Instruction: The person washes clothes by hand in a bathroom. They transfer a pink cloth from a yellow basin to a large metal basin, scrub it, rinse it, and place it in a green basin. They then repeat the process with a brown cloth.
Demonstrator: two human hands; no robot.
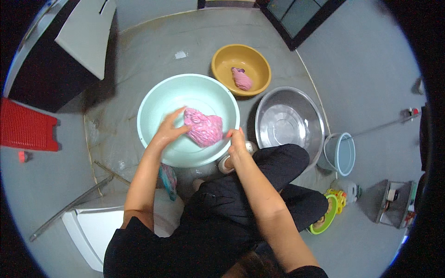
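Observation:
A large pale mint-green basin (pixel 157 99) sits on the floor in front of me. Inside it lies a bunched wet pink patterned cloth (pixel 204 129). My left hand (pixel 169 129) is over the basin at the cloth's left side, thumb and fingers spread apart, the fingertips at or very near its edge. On the basin's right rim, my right hand (pixel 236 138) is closed around the edge. Behind to the right, a mustard-yellow basin (pixel 222 62) holds a twisted pink cloth (pixel 241 79).
A metal basin (pixel 291 92) stands right of my knees, beside a light-blue bucket (pixel 344 153). A green bowl (pixel 332 217) and a plastic jug (pixel 350 190) are farther right. At left are a red ridged board (pixel 28 125), a metal bar (pixel 69 209) and a white toilet (pixel 95 231).

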